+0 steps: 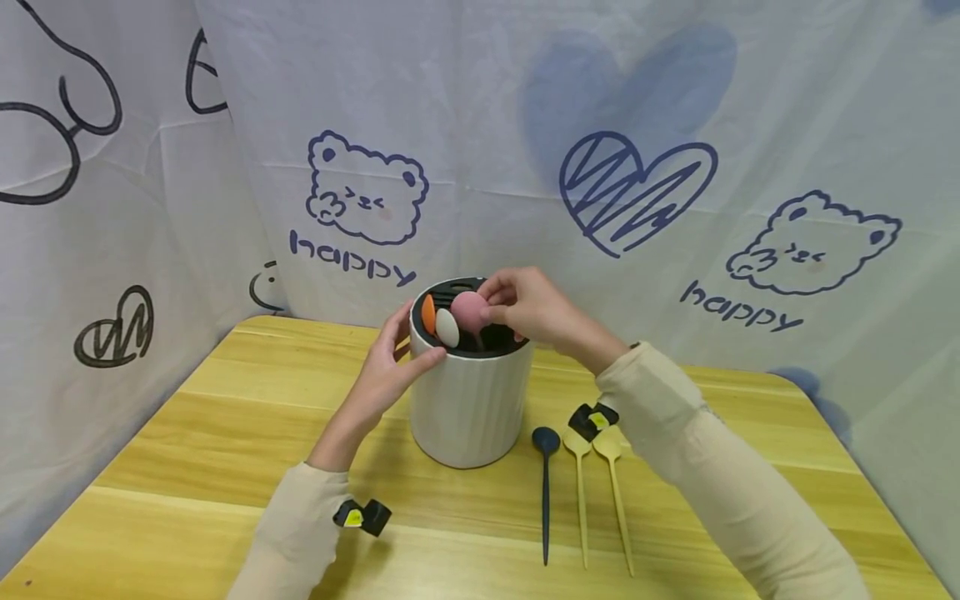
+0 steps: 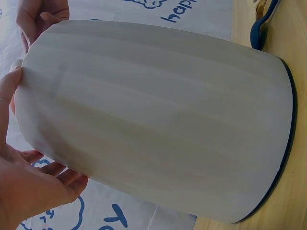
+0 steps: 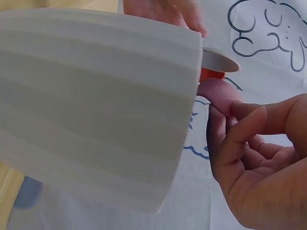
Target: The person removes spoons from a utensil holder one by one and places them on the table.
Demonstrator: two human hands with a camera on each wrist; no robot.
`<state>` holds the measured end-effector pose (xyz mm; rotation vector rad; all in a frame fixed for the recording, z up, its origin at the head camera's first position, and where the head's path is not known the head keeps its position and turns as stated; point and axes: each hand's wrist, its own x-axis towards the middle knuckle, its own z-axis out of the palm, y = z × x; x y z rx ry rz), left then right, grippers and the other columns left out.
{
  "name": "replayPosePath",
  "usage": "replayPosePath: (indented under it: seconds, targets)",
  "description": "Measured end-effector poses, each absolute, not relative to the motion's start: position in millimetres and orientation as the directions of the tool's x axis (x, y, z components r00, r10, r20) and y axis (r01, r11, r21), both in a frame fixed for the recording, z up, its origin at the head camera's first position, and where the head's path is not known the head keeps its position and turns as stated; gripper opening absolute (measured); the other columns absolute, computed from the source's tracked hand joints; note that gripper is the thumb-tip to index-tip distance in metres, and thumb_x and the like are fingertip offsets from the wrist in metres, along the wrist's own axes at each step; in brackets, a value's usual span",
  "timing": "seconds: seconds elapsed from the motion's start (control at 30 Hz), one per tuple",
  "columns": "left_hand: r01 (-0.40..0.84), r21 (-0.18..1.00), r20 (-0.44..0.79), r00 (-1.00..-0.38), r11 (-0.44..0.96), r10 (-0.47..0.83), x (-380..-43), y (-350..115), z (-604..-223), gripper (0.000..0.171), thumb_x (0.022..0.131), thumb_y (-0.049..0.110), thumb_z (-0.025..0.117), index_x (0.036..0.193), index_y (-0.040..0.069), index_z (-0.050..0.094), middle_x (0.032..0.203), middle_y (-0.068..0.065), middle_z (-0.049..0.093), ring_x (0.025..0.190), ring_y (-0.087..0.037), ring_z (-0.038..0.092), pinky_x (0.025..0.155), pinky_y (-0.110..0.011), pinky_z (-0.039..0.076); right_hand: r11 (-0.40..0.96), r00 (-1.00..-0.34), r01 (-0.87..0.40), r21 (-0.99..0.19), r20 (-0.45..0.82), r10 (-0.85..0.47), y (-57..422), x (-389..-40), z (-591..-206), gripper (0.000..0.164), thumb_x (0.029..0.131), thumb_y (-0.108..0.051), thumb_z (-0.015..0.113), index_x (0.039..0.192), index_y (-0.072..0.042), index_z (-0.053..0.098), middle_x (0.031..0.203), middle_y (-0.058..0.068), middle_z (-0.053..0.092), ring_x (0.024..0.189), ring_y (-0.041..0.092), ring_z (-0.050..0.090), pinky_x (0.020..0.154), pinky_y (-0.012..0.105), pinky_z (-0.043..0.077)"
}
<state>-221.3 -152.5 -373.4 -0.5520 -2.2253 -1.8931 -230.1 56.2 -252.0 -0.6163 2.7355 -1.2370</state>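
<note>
A white ribbed utensil holder (image 1: 468, 408) with a dark inner rim stands upright on the table. My left hand (image 1: 385, 367) holds its left side near the top, thumb at the front rim and fingers around the far side. Between the thumb and fingers of my right hand (image 1: 536, 307) is the round bowl of a pink spoon (image 1: 468, 311), its handle pointing down into the holder. An orange spoon (image 1: 428, 314) and a white spoon (image 1: 447, 328) stand in the holder's left part, bowls up. In the right wrist view the pink spoon (image 3: 219, 95) shows just beyond the rim.
To the right of the holder, a dark blue spoon (image 1: 546, 496) and two yellow spoons (image 1: 581, 492) lie side by side on the wooden table (image 1: 225, 450), bowls toward the back. A white printed cloth (image 1: 480, 125) hangs behind the table and along its sides.
</note>
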Motion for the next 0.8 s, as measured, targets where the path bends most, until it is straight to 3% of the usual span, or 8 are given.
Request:
replayPosePath:
  seconds: [0.3,0.53,0.8]
  targets:
    - [0.385,0.914,0.364,-0.917,0.127,0.162,-219,-152,-374,0.081,0.088,0.026,0.067,0.154,0.010,0.021,0.155,-0.011,0.025,0.141,-0.027,0.025,0.114,-0.046,0.023,0.553,-0.927,-0.315,-0.772,0.126,-0.352,64,-228,-244,0.022,0.092,-0.004,0.063,0.114,0.001,0.062,0.100,0.012,0.064,0.063,0.019,0.047,0.051,0.025,0.042]
    - [0.392,0.912,0.371,-0.914,0.122,0.165,-220,-152,-374,0.082,0.088,0.026,0.067,0.154,0.009,0.021,0.155,-0.011,0.025,0.141,-0.027,0.025,0.114,-0.047,0.023,0.521,-0.902,-0.364,-0.772,0.153,-0.404,68,-226,-241,0.024,0.092,-0.004,0.063,0.116,-0.001,0.062,0.102,0.012,0.065,0.073,0.028,0.052,0.052,0.027,0.044]
    - [0.390,0.913,0.370,-0.915,0.120,0.159,-219,-152,-375,0.083,0.088,0.026,0.067,0.154,0.008,0.021,0.156,-0.011,0.025,0.141,-0.026,0.026,0.113,-0.047,0.023,0.487,-0.898,-0.384,-0.784,0.195,-0.394,72,-224,-234,0.026,0.092,-0.005,0.063,0.118,-0.001,0.062,0.105,0.012,0.066,0.088,0.030,0.057,0.054,0.028,0.046]
